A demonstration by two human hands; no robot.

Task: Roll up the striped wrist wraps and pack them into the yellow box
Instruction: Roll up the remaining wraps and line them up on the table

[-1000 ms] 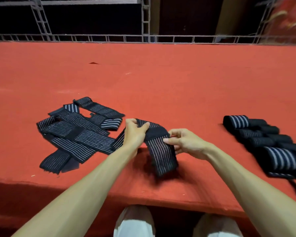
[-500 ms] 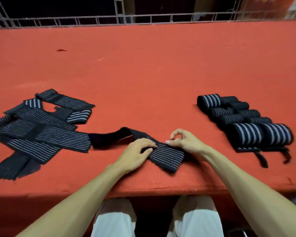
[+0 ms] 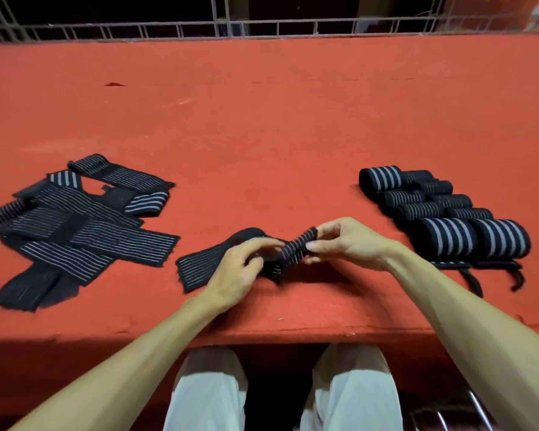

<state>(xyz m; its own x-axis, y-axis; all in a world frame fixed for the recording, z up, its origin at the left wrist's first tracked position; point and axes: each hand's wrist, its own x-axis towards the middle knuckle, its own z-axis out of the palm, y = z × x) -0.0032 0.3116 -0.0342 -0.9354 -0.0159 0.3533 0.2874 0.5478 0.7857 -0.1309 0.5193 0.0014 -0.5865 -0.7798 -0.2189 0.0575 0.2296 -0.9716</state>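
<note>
Raised off the bench (image 3: 262,119) since half a second ago, the striped wrap (image 3: 296,251) sits pinched in both grips, right hand (image 3: 346,244) and left hand (image 3: 240,272). It looks soft and stretchy, so hold the rolled end; its tail trails left.

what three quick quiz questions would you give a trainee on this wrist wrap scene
1. True or false: the unrolled wraps lie on the person's left.
2. The rolled wraps sit: A in a box, B on the red table, C on the lap.
3. Which hand pinches the raised end of the wrap being rolled?
Key: 1 true; 2 B; 3 the right hand; the left hand grips it too.
</note>
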